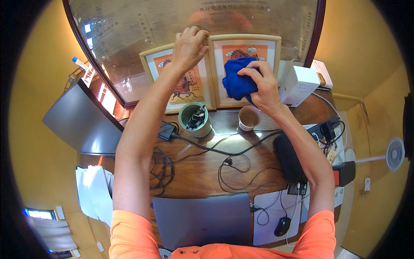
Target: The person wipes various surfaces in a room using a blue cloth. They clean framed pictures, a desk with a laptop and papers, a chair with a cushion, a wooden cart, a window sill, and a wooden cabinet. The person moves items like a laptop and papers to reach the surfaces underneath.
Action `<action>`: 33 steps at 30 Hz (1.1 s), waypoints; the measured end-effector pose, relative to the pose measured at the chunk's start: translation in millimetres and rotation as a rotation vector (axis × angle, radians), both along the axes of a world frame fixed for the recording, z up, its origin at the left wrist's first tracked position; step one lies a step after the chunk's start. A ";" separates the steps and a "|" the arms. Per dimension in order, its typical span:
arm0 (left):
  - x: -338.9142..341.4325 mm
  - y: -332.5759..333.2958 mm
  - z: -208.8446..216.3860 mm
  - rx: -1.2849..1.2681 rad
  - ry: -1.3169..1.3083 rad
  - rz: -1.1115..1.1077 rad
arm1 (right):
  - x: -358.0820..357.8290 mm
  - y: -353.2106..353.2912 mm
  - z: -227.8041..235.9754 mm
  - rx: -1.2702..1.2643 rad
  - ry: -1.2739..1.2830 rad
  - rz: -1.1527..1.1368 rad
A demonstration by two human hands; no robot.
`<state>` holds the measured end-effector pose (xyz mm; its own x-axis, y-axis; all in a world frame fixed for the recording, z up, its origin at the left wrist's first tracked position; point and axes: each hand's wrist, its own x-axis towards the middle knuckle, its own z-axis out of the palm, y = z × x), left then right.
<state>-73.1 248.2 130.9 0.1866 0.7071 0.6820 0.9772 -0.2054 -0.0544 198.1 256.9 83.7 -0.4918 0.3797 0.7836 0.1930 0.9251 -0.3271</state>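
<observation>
Head view. Left hand (189,48): fingers bent at the adjoining top corners of left picture frame (188,88) and right picture frame (241,51); whether pinching, cannot tell. Right hand (268,91): pinching blue cloth (236,80), bunched against the right picture frame's face. Paper cup (249,122), green pot (199,129): upright on desk (207,177), just before the frames. Risks, judged: uneven pressure could topple a frame; a low sweep could tip the cup.
</observation>
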 end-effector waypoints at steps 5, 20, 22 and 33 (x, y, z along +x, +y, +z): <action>-7.8 4.1 6.6 -0.074 -0.018 -0.037 | -32.8 -7.7 -13.2 -0.100 -0.048 0.064; -1.9 -4.1 -9.3 0.046 -0.152 -0.145 | -87.5 -22.1 -36.3 0.022 -0.248 -0.002; -5.2 -5.3 -8.0 0.032 -0.126 -0.169 | -86.8 -22.9 -37.0 0.033 -0.236 -0.001; 4.5 8.5 -4.5 0.106 0.030 -0.081 | -85.3 -19.7 -43.0 0.049 -0.191 -0.011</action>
<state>-68.6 256.7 126.4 0.2614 0.6131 0.7455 0.9553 -0.2748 -0.1090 112.8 237.2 40.7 -0.6291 0.3493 0.6944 0.2574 0.9366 -0.2380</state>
